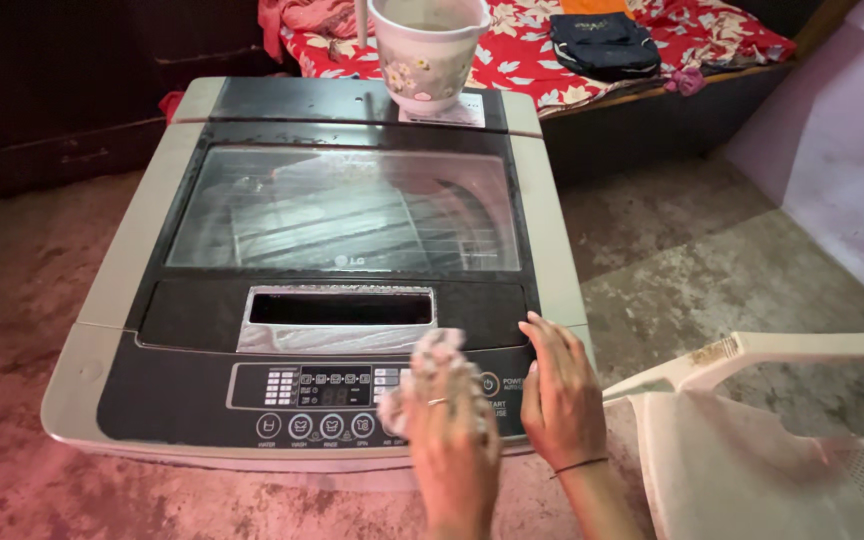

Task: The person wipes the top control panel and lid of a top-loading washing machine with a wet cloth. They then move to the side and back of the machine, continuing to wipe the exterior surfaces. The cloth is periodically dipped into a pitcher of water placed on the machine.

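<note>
A top-loading washing machine (142,240) with a grey body and a dark glass lid (342,210) stands in front of me. My left hand (452,445), with a ring on one finger, presses a small pale crumpled cloth (439,352) onto the dark control panel (322,385) near its right-hand buttons. My right hand (560,400), with a thin dark thread round the wrist, lies flat on the panel's right end beside the cloth, fingers together and holding nothing.
A white flowered bucket (427,55) stands on the machine's back edge. Behind it is a bed with a red flowered sheet (522,55) and a dark bag (602,45). A white plastic chair (752,430) stands close at the lower right, on a rough concrete floor (682,250).
</note>
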